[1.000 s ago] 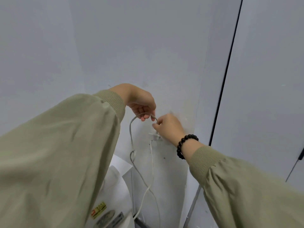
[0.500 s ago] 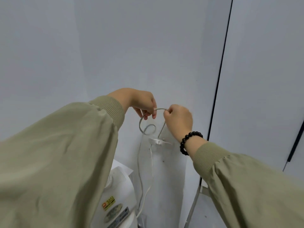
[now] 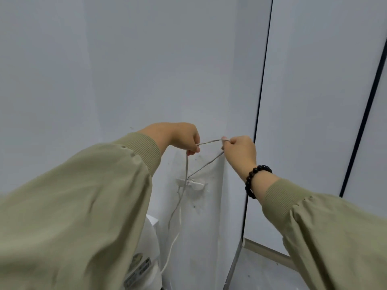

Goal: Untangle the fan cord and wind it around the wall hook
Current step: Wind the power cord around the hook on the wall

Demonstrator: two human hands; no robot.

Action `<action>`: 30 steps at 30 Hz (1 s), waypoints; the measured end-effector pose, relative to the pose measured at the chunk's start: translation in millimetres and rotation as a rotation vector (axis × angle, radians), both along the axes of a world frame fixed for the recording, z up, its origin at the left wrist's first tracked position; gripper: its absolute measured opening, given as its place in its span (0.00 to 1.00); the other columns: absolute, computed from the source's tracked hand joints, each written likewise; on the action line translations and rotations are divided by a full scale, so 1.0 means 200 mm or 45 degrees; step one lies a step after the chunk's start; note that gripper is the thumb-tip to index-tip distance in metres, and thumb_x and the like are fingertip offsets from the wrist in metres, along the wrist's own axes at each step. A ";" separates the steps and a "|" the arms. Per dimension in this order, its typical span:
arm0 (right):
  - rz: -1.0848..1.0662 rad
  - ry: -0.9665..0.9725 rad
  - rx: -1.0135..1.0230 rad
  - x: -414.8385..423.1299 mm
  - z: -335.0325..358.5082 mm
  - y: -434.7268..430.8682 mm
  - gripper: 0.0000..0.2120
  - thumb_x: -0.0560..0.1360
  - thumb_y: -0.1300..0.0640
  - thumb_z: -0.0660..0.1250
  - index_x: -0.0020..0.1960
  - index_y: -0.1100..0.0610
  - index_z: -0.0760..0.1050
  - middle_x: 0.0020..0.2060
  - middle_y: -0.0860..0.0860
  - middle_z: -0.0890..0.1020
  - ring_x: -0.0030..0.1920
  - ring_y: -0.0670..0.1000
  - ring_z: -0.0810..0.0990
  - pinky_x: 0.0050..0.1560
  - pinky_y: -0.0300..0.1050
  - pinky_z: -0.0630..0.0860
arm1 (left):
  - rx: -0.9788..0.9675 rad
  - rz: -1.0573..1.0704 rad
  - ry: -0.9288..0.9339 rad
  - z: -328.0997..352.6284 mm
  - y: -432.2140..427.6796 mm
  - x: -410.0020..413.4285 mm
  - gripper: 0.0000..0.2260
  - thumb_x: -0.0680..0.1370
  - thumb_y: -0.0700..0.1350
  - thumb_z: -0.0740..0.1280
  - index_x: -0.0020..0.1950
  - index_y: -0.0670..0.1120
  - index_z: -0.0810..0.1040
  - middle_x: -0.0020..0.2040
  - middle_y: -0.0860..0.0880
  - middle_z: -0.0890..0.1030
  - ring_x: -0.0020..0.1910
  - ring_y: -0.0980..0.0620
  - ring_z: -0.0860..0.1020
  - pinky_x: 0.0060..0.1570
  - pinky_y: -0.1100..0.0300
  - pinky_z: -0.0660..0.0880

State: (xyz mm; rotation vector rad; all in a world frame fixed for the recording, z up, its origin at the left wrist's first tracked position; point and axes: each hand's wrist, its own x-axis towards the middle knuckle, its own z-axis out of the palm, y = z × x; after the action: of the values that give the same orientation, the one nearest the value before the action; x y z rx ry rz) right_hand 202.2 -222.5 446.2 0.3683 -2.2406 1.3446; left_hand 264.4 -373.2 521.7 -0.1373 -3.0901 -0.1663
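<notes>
Cord point(image 3: 206, 166) now taut off hook point(image 3: 191, 184), left hand point(image 3: 184, 137) and right hand point(image 3: 240, 150) both pinching it.

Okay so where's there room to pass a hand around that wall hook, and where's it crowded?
Free: the bare wall right of the wall hook, up to the corner edge, and below the hook beside the hanging strands. Crowded: above the hook, where the cord stretches in a triangle between the left hand and right hand; lower left, the white fan stands close.

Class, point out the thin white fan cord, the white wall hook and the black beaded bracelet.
Thin white fan cord point(image 3: 210, 141), head view, stretch between hands.
White wall hook point(image 3: 195, 185), head view, its arm.
Black beaded bracelet point(image 3: 249, 178), head view, beads.
</notes>
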 end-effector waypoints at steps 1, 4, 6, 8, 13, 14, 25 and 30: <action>0.005 -0.112 -0.163 -0.02 -0.01 0.03 0.22 0.77 0.52 0.62 0.36 0.71 0.76 0.30 0.62 0.79 0.28 0.53 0.70 0.32 0.42 0.68 | -0.049 0.009 0.024 -0.01 0.01 0.00 0.11 0.78 0.45 0.63 0.36 0.46 0.78 0.34 0.54 0.77 0.34 0.60 0.72 0.36 0.64 0.65; -0.009 -0.465 -0.597 -0.04 -0.07 0.10 0.15 0.75 0.57 0.62 0.38 0.69 0.75 0.26 0.56 0.71 0.27 0.53 0.66 0.29 0.42 0.65 | -0.136 0.048 0.068 -0.05 -0.01 0.01 0.11 0.77 0.44 0.63 0.36 0.45 0.78 0.33 0.54 0.76 0.35 0.55 0.73 0.37 0.62 0.66; -0.082 -0.414 -0.500 -0.05 -0.10 0.12 0.15 0.72 0.57 0.62 0.34 0.70 0.71 0.29 0.55 0.67 0.30 0.52 0.64 0.33 0.44 0.62 | -0.030 0.085 0.076 -0.07 -0.07 0.03 0.13 0.78 0.43 0.62 0.33 0.45 0.77 0.33 0.52 0.80 0.33 0.57 0.74 0.34 0.64 0.67; -0.151 -0.196 -0.197 -0.03 -0.09 0.12 0.15 0.72 0.59 0.62 0.28 0.60 0.64 0.28 0.54 0.64 0.29 0.53 0.61 0.33 0.43 0.60 | 0.070 0.127 0.104 -0.09 -0.13 0.03 0.14 0.78 0.42 0.60 0.33 0.46 0.74 0.31 0.50 0.81 0.33 0.57 0.76 0.35 0.64 0.68; -0.139 0.402 0.688 0.07 0.00 0.03 0.16 0.78 0.52 0.59 0.37 0.60 0.76 0.39 0.53 0.72 0.42 0.54 0.71 0.39 0.46 0.68 | 0.111 0.070 0.184 -0.11 -0.01 0.00 0.13 0.80 0.40 0.56 0.39 0.43 0.75 0.28 0.52 0.74 0.30 0.50 0.78 0.33 0.61 0.69; -0.116 0.413 0.739 0.08 0.01 0.03 0.19 0.80 0.50 0.56 0.35 0.59 0.73 0.35 0.52 0.72 0.41 0.55 0.71 0.38 0.46 0.67 | 0.142 0.050 0.198 -0.11 0.03 -0.01 0.12 0.80 0.40 0.56 0.41 0.43 0.76 0.29 0.52 0.74 0.30 0.51 0.78 0.32 0.62 0.69; -0.280 0.115 0.450 -0.04 0.04 0.33 0.09 0.76 0.62 0.58 0.53 0.59 0.73 0.44 0.55 0.79 0.45 0.58 0.76 0.44 0.46 0.71 | 0.169 -0.043 0.113 -0.14 0.16 -0.05 0.15 0.82 0.47 0.56 0.42 0.44 0.78 0.30 0.48 0.70 0.27 0.50 0.69 0.29 0.60 0.69; -0.291 0.428 0.916 0.04 0.01 0.27 0.13 0.82 0.57 0.52 0.51 0.59 0.75 0.44 0.56 0.82 0.37 0.57 0.72 0.38 0.45 0.65 | 0.200 -0.117 0.143 -0.13 0.23 -0.08 0.13 0.81 0.48 0.60 0.42 0.45 0.80 0.30 0.49 0.71 0.28 0.51 0.70 0.31 0.61 0.70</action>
State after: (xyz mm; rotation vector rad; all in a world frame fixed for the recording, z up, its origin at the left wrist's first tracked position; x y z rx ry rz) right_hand 209.3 -167.6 449.0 0.5131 -2.3095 0.2943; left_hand 248.1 -326.7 495.9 -0.2727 -2.9455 -0.3897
